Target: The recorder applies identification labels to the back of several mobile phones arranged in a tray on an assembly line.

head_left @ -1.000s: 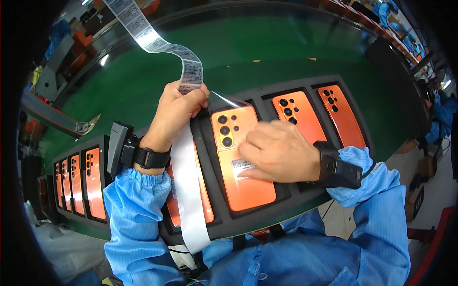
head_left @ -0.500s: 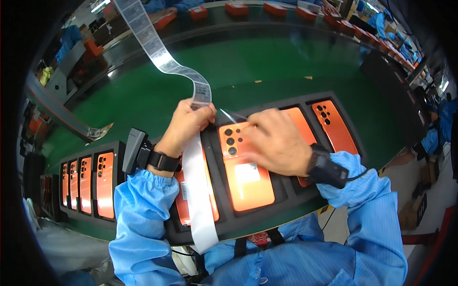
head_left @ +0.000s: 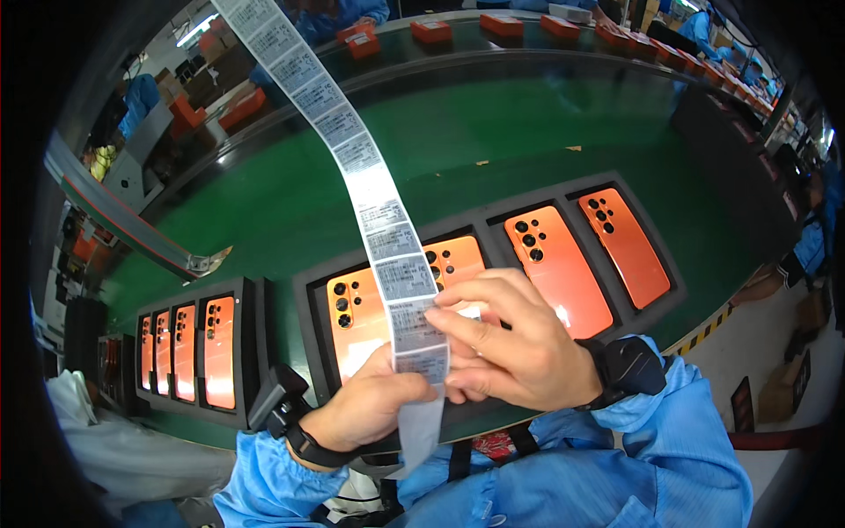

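A long strip of grey printed labels (head_left: pixel 377 216) on white backing runs from the upper left down to my hands. My left hand (head_left: pixel 374 403) pinches its lower part, with the thumb lying over the strip and a bare white end hanging below. My right hand (head_left: pixel 528 352) is at the strip's right edge, its fingertips closed in on the labels there. Behind the strip lie orange phones (head_left: pixel 359 327), backs up, in a dark foam tray (head_left: pixel 493 209). The strip and my right hand partly cover the second phone (head_left: pixel 459 255) from the left.
Another foam tray (head_left: pixel 251 343) with several orange phones (head_left: pixel 220 348) stands at the left. Both trays rest on a green work surface (head_left: pixel 493 123). A metal arm (head_left: pixel 132 216) reaches in at the left. Orange boxes (head_left: pixel 431 33) line the far side, where people in blue work.
My left hand has moved down and nearer, drawing the label strip straighter. My right hand has left the top of the second phone and come to the strip.
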`<state>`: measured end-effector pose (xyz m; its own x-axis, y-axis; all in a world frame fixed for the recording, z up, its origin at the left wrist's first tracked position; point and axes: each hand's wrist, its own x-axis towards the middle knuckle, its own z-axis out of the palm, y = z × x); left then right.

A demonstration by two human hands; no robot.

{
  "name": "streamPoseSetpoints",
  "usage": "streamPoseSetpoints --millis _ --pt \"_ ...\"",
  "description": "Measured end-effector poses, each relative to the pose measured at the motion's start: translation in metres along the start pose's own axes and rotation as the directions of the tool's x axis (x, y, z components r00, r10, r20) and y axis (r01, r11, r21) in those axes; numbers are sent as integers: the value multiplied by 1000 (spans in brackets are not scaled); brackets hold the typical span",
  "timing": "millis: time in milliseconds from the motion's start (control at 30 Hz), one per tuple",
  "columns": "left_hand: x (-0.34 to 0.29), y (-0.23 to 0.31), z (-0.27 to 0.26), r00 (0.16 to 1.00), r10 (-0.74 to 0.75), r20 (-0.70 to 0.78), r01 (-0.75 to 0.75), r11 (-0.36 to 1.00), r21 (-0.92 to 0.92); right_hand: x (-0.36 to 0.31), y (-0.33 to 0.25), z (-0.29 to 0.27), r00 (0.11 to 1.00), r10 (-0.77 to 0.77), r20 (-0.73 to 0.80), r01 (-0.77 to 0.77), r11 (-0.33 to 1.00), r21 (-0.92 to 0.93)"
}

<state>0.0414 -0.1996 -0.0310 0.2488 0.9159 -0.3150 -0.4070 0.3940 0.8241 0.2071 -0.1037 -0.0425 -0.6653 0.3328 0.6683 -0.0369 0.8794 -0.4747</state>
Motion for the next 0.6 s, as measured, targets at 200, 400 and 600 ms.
streamPoseSetpoints --millis 200,400,600 --pt "-4 -13 21 985 108 -138 -108 994 2 -7 3 5 1000 5 13 -6 998 62" --pt "3 -16 29 956 104 -274 -182 944 -276 -12 -1 8 985 -165 -43 154 970 -191" --pt "10 -16 33 951 112 -289 -205 926 -316 -19 -3 13 955 -258 -146 187 906 -380"
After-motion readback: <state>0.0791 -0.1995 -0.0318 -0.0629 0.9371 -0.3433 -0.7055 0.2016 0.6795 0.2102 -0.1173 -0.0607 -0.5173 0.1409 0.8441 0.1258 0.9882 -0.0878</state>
